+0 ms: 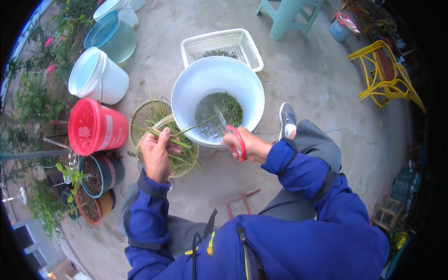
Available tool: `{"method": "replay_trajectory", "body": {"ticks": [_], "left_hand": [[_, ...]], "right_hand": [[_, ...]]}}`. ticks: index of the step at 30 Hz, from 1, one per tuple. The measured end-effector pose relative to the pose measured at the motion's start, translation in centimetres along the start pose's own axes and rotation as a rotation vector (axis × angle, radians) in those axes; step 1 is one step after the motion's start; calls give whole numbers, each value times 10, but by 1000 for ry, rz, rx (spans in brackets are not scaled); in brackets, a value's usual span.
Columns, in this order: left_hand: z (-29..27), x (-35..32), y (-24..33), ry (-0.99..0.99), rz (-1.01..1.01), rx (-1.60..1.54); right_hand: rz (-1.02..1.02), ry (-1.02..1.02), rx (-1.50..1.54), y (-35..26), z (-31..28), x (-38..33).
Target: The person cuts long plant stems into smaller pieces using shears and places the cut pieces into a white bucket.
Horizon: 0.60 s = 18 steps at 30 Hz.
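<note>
My left hand (157,154) is closed round a small bunch of green stalks (169,138), whose thin ends reach right over the rim of a large white bucket (186,88). In my right hand (252,145) is a pair of scissors (241,148) with red handles. Its blades point up and left over the bucket, close to the stalk ends; whether they touch cannot be made out. Cut green pieces (226,107) lie in the bottom of the bucket. Below my left hand, a round woven basket (140,122) holds more long green stalks (179,163), partly hidden by the hand.
Behind the bucket lies a white plastic basket (254,53) with some greens. Along the left stand a red bucket (109,128), a white bucket (112,84), a blue-green tub (123,44) and potted plants (95,179). A pale green stool (285,21) and yellow chair (401,81) stand far right.
</note>
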<state>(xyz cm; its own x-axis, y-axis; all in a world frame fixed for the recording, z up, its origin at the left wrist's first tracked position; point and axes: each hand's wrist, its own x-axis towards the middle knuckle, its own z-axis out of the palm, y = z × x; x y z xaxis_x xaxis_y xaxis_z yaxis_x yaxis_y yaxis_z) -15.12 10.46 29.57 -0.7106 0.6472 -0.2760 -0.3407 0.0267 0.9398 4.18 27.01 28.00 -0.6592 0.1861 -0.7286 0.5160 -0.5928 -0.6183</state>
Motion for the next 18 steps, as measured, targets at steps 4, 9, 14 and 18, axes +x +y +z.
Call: {"method": "replay_trajectory", "body": {"ticks": [4, 9, 14, 18], "left_hand": [[1, 1, 2, 25, 11, 18], [-2, 3, 3, 23, -8, 23], [-2, 7, 5, 46, 8, -5], [-8, 12, 5, 104, -12, -121]], "right_hand": [[49, 37, -44, -5, 4, -3], [28, 49, -90, -14, 9, -13], [4, 35, -7, 1, 2, 0], [-69, 72, -27, 6, 2, 1]]}}
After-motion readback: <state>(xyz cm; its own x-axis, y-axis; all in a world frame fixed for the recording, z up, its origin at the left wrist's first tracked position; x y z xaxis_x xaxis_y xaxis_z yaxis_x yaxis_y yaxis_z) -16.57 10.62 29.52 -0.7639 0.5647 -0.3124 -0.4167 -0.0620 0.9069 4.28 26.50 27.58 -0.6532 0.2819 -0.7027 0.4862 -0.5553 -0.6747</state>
